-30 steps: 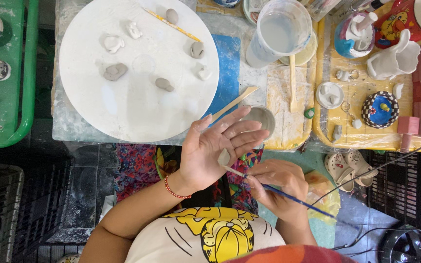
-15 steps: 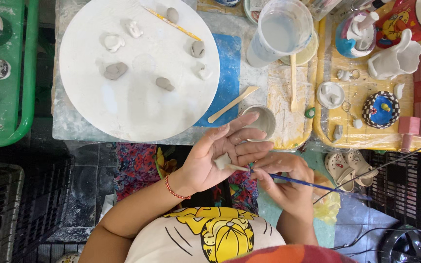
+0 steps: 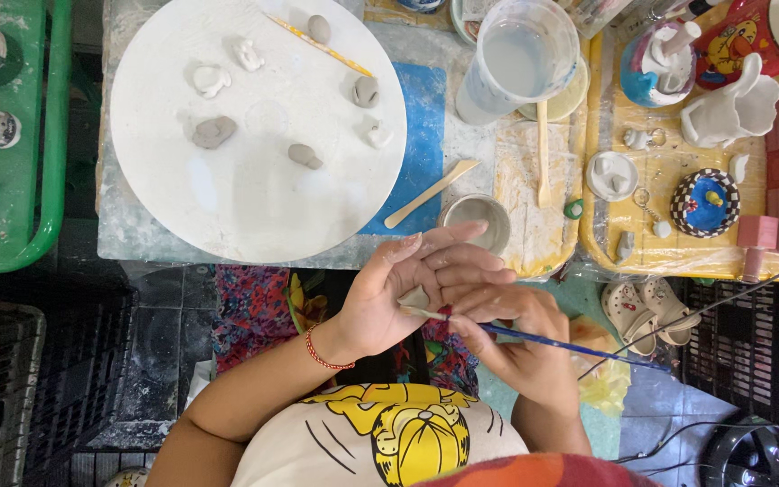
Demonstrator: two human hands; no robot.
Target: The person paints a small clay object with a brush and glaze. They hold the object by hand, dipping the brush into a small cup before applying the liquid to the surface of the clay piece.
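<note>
**Clerk:** Below the table edge, over the lap: item one, left hand [image 3: 407,293], palm up and fingers spread flat, not closed. A small grey clay piece [image 3: 416,298] lies on the palm, cradled rather than pinched.

**Checker:** And item two?

**Clerk:** Right hand [image 3: 511,347], just beside the left and touching its fingers. It is closed in a pen-like pinch on a thin blue-handled brush [image 3: 570,345].

**Checker:** Long axis of the brush?

**Clerk:** Nearly level across the view, with a slight downward slope away from the grip. The working tip points from the pinch toward the left palm and meets the clay piece; the handle tail runs out past the right hand, away from the piece.

**Checker:** Orientation of the clay piece?

**Clerk:** Too small to give an axis. It sits mid-palm, at the brush tip.

**Checker:** Step in hand?

**Clerk:** By my reading, brushing or smoothing the piece's surface while the open palm supports it. The following stroke would call for a steady, level palm and light tip pressure, since nothing clamps the piece.

**Checker:** Surroundings, from the grip outward?

**Clerk:** Just above the left fingertips, a small metal cup [image 3: 475,221]. Beyond it, a wooden modelling stick [image 3: 430,193] on a blue mat [image 3: 426,117], and a clear water beaker [image 3: 516,59]. Farther up and left of the grip, a round white board [image 3: 254,194] carrying several small clay lumps, well apart from both hands.
</note>
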